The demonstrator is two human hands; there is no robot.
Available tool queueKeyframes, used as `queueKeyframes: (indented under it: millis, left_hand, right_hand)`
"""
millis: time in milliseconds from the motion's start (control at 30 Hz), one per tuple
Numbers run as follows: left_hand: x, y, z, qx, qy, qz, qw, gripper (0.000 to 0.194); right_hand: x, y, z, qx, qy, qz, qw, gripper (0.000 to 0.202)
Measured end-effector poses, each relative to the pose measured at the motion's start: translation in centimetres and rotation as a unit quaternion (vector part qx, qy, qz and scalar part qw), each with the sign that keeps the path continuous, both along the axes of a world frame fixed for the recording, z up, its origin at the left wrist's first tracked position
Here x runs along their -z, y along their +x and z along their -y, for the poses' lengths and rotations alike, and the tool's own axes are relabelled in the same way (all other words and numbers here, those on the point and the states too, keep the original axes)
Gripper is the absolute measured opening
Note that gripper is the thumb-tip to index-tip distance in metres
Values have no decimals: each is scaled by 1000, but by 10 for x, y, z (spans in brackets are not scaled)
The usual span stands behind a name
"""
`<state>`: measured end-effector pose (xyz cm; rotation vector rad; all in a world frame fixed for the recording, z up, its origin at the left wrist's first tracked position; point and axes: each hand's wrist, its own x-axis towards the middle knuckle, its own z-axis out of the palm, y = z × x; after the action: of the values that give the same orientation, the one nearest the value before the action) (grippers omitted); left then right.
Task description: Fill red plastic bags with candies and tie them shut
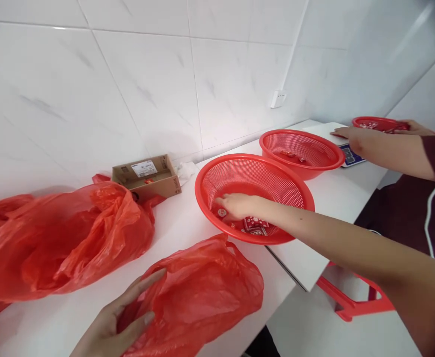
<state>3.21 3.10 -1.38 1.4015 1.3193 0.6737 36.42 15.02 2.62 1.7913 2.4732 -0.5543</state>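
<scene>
Head view: on a white bench (176, 223), the left hand (117, 317), fingers parted, touches a red bag (206, 292); the right hand (236, 206) reaches among packets (255, 223) inside the nearest red basket (273, 186), its grip unclear

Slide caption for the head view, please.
Right hand inside the nearer red basket with packets, left hand spread at a red plastic bag.
</scene>
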Motion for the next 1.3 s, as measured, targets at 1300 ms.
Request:
queueKeyframes:
  millis: [1300]
  left_hand:
    - [-6,22,8,53,-107,167,979,77]
  right_hand:
    - [8,14,41,-16,-119,35,992,13]
